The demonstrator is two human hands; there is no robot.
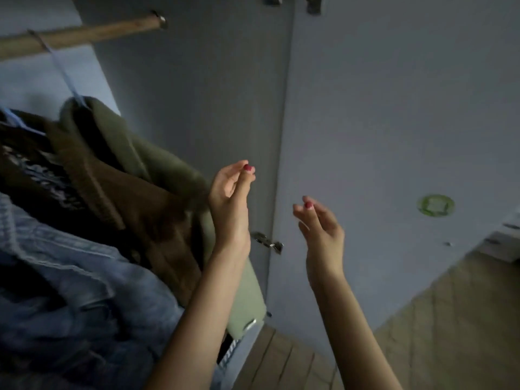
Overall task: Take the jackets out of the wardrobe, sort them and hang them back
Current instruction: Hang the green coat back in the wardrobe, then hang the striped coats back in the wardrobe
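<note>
Head view | left hand [229,198] empty, fingers loose | right hand [323,229] empty, fingers loose | green jacket [157,167] on rail [81,35]

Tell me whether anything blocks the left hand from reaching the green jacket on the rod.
Nothing visible does. The left hand is raised, holding nothing, right beside the green jacket, which hangs outermost on the rod. The right hand is off to the side, also holding nothing.

Left hand [229,202] & right hand [323,229]: both forearms bare below the fingers, no sleeves/rings/watch visible, red nail polish at fingertips [248,168], slim fingers.
</note>
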